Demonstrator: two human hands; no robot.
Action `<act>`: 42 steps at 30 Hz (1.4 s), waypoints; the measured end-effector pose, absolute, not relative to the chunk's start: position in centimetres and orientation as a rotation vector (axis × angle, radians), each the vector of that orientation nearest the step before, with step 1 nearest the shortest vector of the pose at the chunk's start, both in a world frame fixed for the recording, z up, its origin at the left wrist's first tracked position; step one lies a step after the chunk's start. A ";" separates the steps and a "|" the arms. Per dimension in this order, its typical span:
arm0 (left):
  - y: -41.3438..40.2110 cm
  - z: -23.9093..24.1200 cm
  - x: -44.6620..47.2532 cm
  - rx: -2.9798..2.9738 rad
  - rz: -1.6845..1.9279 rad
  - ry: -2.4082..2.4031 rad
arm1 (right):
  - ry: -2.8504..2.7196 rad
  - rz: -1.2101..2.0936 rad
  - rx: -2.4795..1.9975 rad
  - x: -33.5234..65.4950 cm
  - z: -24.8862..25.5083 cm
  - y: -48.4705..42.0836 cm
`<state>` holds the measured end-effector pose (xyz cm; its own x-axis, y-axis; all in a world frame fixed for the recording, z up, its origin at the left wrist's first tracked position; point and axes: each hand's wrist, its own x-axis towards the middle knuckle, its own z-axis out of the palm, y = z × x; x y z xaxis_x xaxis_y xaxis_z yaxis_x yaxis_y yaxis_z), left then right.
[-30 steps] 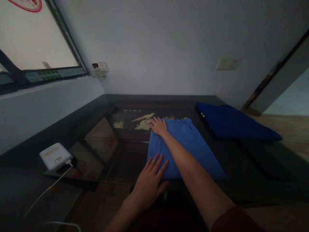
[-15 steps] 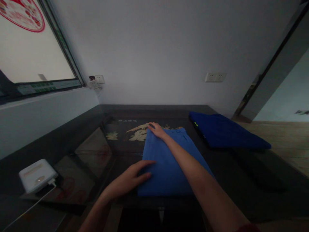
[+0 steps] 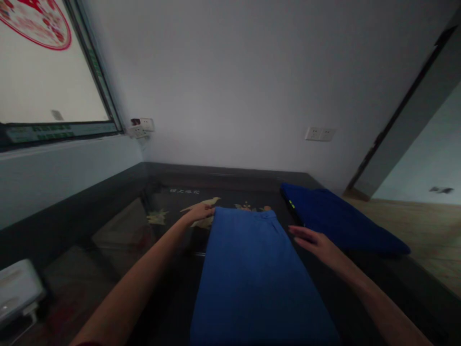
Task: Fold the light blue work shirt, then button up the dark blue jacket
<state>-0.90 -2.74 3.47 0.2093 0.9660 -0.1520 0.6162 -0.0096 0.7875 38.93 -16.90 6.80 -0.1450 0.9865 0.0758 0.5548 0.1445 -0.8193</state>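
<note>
Bare worktop (image 3: 118, 240) lies open left of the blue cloth (image 3: 252, 274). To the right, a dark blue bundle (image 3: 342, 221) blocks the far side; a white box (image 3: 16, 290) sits near left.

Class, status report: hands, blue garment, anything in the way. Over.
Left hand at far left corner of blue garment, grip unclear. Right hand open beside its right edge. Dark blue cloth close right.

dim room | bright window (image 3: 43, 86) upper left | edges warped, soft blur

Two hands (image 3: 200, 211) (image 3: 312, 241), two blue cloths (image 3: 252, 269) (image 3: 338, 221), one white device (image 3: 16, 293), two wall-socket groups (image 3: 141, 127) (image 3: 320, 133), one dark table (image 3: 118, 230)
</note>
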 end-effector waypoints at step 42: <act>-4.8 3.0 3.0 0.865 0.767 1.008 | -0.888 1.838 -1.449 36.0 8.0 -27.6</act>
